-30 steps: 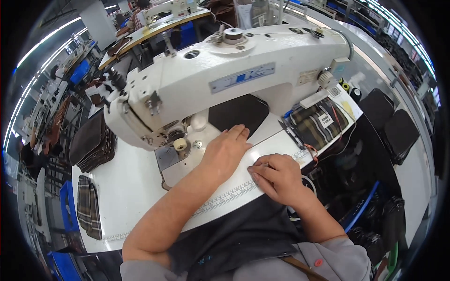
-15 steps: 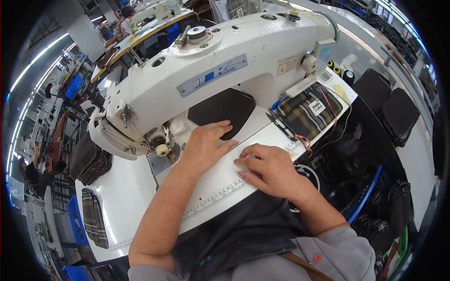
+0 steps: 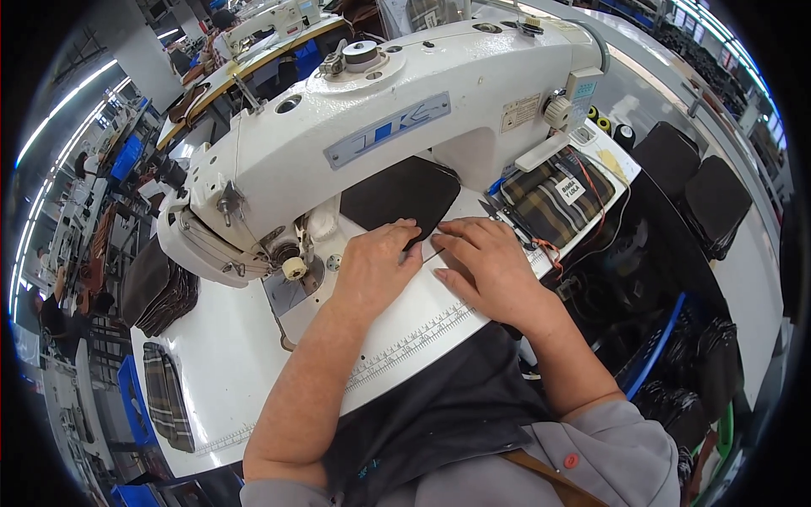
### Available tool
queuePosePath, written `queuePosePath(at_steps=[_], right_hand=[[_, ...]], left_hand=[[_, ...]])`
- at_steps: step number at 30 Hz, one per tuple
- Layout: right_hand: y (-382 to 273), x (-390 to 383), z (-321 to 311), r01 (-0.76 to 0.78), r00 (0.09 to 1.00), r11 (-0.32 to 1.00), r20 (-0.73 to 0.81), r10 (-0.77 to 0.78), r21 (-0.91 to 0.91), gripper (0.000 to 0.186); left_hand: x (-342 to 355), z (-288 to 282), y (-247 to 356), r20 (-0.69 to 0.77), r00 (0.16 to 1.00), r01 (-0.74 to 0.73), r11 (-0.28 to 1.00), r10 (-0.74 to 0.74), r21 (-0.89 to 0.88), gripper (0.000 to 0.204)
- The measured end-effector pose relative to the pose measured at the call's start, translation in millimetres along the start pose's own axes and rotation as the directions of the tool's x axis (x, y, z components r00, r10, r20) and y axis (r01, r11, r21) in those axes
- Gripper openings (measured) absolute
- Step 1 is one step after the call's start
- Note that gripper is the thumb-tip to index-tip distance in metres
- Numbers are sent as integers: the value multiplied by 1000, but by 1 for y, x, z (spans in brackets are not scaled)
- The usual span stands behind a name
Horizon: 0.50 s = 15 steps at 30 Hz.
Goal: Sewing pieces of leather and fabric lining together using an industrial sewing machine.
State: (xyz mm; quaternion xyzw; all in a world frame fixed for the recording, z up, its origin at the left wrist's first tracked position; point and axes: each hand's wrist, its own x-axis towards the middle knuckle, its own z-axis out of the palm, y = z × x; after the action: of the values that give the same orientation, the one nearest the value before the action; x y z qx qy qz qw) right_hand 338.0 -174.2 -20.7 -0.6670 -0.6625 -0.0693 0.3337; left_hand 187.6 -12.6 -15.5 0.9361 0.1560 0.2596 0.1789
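Note:
A dark, flat panel with rounded corners (image 3: 397,196) lies on the white bed beneath the arm of the sewing machine (image 3: 380,110). My left hand (image 3: 378,269) is at its near edge, the panel's corner between fingertips and thumb. Just to the right, my right hand (image 3: 494,269) rests with fingers stretched out and thumb apart, fingertips by the same edge. A thin dark line shows on the white surface between the two hands. The presser foot area (image 3: 296,253) is left of my left hand, partly hidden by the machine head.
Stacked dark panels (image 3: 158,291) and a folded plaid piece (image 3: 167,397) lie at the left. Right of the machine are plaid pieces with a white label (image 3: 553,198), small snips (image 3: 511,221) and orange thread (image 3: 549,247). A ruler strip (image 3: 414,340) runs along the front edge.
My right hand has moved forward to the panel's edge, its curled fingers now straightened. My left thumb has drawn in toward the fingers. The panel looks about where it was.

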Motion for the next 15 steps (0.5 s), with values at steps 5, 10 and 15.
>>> queuePosePath(at_steps=[5, 10, 15], right_hand=[[-2, -1, 1, -6, 1000, 1000, -16, 6, 18, 40], [-2, -2, 0, -6, 1000, 1000, -26, 6, -6, 43], [-2, -2, 0, -6, 1000, 1000, -11, 6, -18, 45]], left_hand=[[1, -5, 4, -3, 999, 43, 997, -44, -71, 24], [1, -11, 15, 73, 987, 145, 988, -141, -47, 24], [-2, -9, 5, 57, 984, 178, 970, -170, -166, 23]])
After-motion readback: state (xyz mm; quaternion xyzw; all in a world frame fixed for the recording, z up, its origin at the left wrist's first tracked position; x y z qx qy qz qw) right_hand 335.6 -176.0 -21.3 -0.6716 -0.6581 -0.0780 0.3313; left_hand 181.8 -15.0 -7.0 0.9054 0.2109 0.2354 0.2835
